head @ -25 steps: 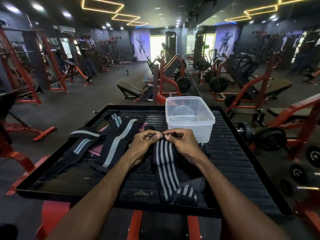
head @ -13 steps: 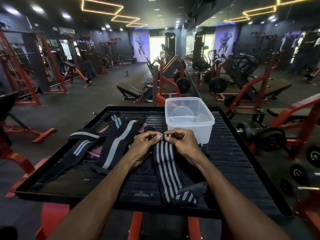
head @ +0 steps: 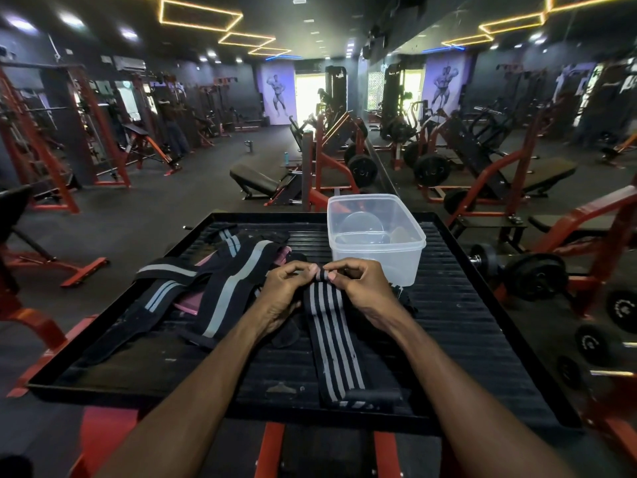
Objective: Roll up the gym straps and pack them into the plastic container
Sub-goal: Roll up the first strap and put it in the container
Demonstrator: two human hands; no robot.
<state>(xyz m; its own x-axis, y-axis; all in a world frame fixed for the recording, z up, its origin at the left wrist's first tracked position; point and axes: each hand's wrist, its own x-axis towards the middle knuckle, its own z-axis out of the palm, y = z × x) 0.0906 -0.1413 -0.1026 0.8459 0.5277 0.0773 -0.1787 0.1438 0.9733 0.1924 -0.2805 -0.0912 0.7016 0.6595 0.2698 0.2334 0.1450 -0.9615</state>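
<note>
I had both hands on the far end of the striped strap [head: 336,343], which lay lengthwise down the middle of the counter [head: 465,339], its near end folded at the near edge. My left hand [head: 282,293] and right hand [head: 362,288] each pinched that far end between thumb and curled fingers [head: 331,277], one at each edge of the webbing, so the first turn would start square and the roll would not wander sideways. I judged this to be the very start of the rolling: only a small tuck showed under my fingertips, and nearly all the length was flat.

I had the strap running toward me so I could roll it along the ribbed surface and let the counter bear its weight. The plastic container [head: 375,246] stood open just beyond my right hand, near the far edge, close enough that a finished roll would need only a short lift. It seemed to hold no straps yet, though I could make out something clear inside, perhaps its lid.

The other straps [head: 220,291] lay heaped toward the left side, crossing over something pink [head: 188,301], well clear of my working lane.
</note>
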